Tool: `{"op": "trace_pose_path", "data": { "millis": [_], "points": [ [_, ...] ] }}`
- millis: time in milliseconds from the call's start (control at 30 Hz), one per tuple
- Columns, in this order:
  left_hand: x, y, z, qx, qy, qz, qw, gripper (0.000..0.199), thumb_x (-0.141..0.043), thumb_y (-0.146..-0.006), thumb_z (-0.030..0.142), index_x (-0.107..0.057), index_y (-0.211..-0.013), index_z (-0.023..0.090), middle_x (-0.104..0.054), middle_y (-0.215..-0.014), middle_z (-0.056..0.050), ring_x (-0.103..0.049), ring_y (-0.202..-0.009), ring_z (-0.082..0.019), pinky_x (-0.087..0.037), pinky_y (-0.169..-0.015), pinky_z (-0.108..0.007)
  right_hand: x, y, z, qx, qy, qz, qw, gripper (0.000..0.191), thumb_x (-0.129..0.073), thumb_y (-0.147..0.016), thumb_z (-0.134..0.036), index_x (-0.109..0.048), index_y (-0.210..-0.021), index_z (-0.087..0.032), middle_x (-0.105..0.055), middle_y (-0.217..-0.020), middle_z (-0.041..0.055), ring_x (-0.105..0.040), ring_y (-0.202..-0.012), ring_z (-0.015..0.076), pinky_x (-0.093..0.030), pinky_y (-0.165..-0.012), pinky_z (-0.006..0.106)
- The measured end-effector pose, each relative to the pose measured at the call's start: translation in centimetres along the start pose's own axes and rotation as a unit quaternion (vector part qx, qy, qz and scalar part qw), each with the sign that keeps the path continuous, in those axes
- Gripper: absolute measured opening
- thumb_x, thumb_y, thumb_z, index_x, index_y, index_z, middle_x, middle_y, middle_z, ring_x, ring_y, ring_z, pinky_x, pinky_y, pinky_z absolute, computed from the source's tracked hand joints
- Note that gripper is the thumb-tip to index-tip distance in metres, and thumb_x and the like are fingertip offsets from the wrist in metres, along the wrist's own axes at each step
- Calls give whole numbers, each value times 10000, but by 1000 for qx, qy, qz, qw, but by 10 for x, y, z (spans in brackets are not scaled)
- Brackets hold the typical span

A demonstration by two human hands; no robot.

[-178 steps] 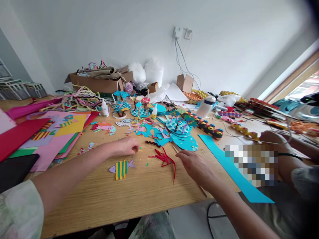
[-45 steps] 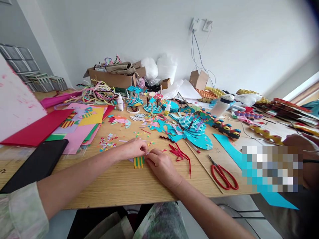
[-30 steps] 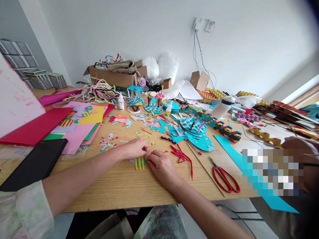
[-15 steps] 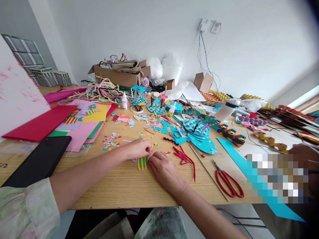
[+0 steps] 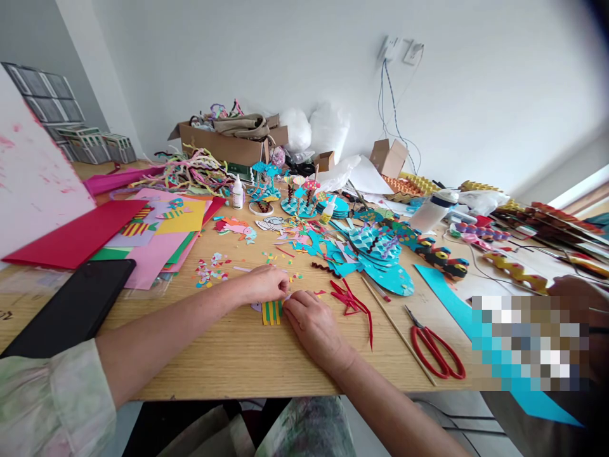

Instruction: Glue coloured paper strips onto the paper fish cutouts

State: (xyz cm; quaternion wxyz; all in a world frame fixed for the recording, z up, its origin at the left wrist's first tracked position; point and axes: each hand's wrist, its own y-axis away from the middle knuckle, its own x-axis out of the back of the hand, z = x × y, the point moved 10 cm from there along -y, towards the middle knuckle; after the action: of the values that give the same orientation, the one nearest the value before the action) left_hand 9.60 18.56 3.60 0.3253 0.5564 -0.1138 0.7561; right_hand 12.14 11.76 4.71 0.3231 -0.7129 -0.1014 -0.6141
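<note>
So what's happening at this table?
Someone has both hands at a striped fish lying on the table. The right hand is at its right end and the left hand is just above it, so I can't tell what the fingertips pinch. Paper bits are scattered around. Red strips, a stick and scissors lie to the right, not being held.

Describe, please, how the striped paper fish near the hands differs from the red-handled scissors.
The striped paper fish is lilac with yellow and green strips; the scissors have red handles and dark blades. The right hand covers part of the fish, while the scissors lie in full view, untouched. The fish's head points left, while the scissors' tips point away from the table's near edge. Both lie on the wooden table.
</note>
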Motion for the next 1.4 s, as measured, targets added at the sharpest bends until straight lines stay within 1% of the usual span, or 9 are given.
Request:
{"op": "trace_pose_path", "data": {
  "millis": [300, 567, 700, 867, 1000, 1100, 1267, 1400],
  "points": [
    [-1, -1, 1, 9, -12, -17, 1000, 148, -501, -686, 166, -643, -713, 196, -653, -742, -11, -582, -701, -158, -401, -555, -217, 5, -2, 3, -17, -56, 6, 998, 139, -480, -836, -155, -605, -776, -166, -594, -768, 46, -538, -720, 150, -408, -640, 242],
    [-2, -2, 2, 12, -22, -17, 1000, 151, -493, -668, 175, -639, -701, 196, -649, -721, -17, -565, -659, -156, -348, -489, -212, 9, 0, 6, -31, -107, 13, 994, 167, -482, -835, -165, -638, -777, -177, -600, -786, 44, -544, -728, 135, -409, -637, 228],
    [-3, -4, 2, 5, -23, -22, 999, 149, -485, -665, 180, -634, -670, 192, -636, -668, -16, -552, -615, -154, -326, -466, -215, 9, 1, 9, -39, -126, 20, 991, 178, -483, -832, -165, -656, -795, -182, -611, -803, 45, -559, -731, 132, -423, -642, 228],
    [-5, -9, 1, -7, -23, -25, 999, 143, -493, -651, 168, -634, -658, 189, -628, -641, -12, -547, -601, -155, -339, -473, -216, 13, 2, 14, -51, -203, 22, 978, 160, -530, -779, -100, -669, -790, -179, -635, -820, 40, -579, -746, 127, -446, -678, 220],
    [-7, -12, -1, -14, -23, -22, 999, 134, -494, -644, 169, -627, -654, 185, -611, -617, -8, -536, -584, -151, -326, -462, -216, 16, 2, 19, -61, -250, 36, 966, 175, -535, -754, -55, -668, -801, -159, -644, -790, 42, -587, -728, 119, -451, -657, 203],
    [-8, -12, -2, -20, -18, -20, 999, 139, -488, -636, 167, -621, -672, 187, -603, -615, -3, -527, -574, -146, -315, -452, -213, 15, 3, 20, -64, -245, 36, 967, 191, -522, -767, -60, -676, -808, -165, -641, -797, 50, -586, -733, 123, -451, -665, 210],
    [-8, -12, -3, -20, -6, -21, 1000, 124, -496, -626, 179, -614, -663, 184, -599, -599, 1, -527, -556, -140, -307, -437, -205, 11, 4, 16, -50, -222, 31, 973, 205, -498, -804, -108, -688, -836, -177, -633, -823, 59, -575, -744, 130, -444, -672, 225],
    [-5, -12, 0, -21, 6, -9, 1000, 126, -509, -635, 158, -614, -700, 184, -609, -620, 7, -542, -560, -134, -325, -444, -198, 10, 5, 15, -39, -217, 28, 975, 220, -489, -810, -109, -690, -826, -198, -633, -827, 47, -571, -751, 127, -440, -676, 226]
  ]
}}
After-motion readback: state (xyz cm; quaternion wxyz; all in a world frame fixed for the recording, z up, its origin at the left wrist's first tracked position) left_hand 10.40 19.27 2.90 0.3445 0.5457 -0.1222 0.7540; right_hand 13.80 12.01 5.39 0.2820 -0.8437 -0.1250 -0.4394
